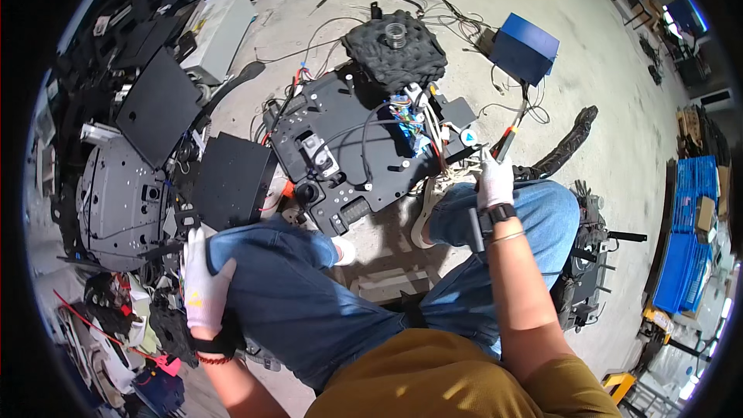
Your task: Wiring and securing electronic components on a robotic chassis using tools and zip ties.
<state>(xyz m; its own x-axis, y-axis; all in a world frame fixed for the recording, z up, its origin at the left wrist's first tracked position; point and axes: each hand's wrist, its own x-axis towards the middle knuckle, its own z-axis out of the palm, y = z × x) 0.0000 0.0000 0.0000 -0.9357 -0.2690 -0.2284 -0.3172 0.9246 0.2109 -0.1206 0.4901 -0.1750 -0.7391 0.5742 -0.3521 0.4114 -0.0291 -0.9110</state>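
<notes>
My left hand (205, 282), in a white glove, lies beside my left knee with fingers stretched and thumb apart. Its fingertips are close to a small black bracket (186, 220). My gloved right hand (496, 179) is closed on a hand tool with a red and black handle (505, 142), above my right knee; its exact kind is hard to make out. Left of that hand is a bundle of white wires (443, 178) at the edge of a dark flat machine chassis (348, 131). A blue circuit board (408, 120) with wires sits on the chassis.
Dark foam with a metal spring (395, 35) lies beyond the chassis. A blue box (525, 48) with cables stands at the far right. Black panels (232, 178) and a metal-plated unit (120, 201) crowd the left. Blue crates (681, 263) line the right; a black sleeved cable (569, 143) is nearer.
</notes>
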